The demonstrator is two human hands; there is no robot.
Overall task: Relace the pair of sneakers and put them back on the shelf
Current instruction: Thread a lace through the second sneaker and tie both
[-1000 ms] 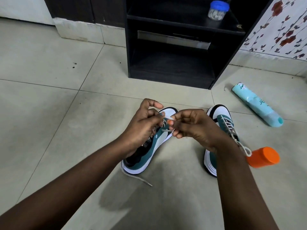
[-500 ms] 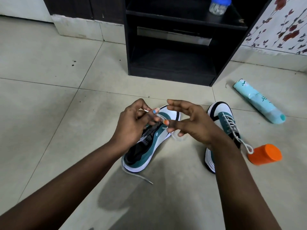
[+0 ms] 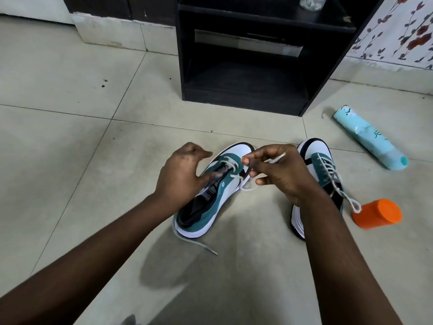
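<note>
Two teal, white and black sneakers stand on the tiled floor. The left sneaker (image 3: pixel 210 200) is only partly laced near its toe. My left hand (image 3: pixel 181 175) rests on its tongue with fingers straight. My right hand (image 3: pixel 280 171) pinches the white lace end (image 3: pixel 277 158) just above the shoe's right side, and that lace loops down to the floor. The lace's other end (image 3: pixel 194 242) trails on the floor behind the heel. The right sneaker (image 3: pixel 324 174) is fully laced and partly hidden by my right forearm. The black shelf unit (image 3: pixel 246 90) stands beyond both shoes.
A light blue bottle (image 3: pixel 370 143) lies on the floor at the right. An orange cup-like container (image 3: pixel 377 216) lies on its side beside the right sneaker's heel. A clear jar (image 3: pixel 311 2) stands on the upper shelf. A floral wall borders the right.
My hands have parted. The left hand let go of the lace and dropped onto the shoe's tongue. The right hand drew the lace end out to the right.
</note>
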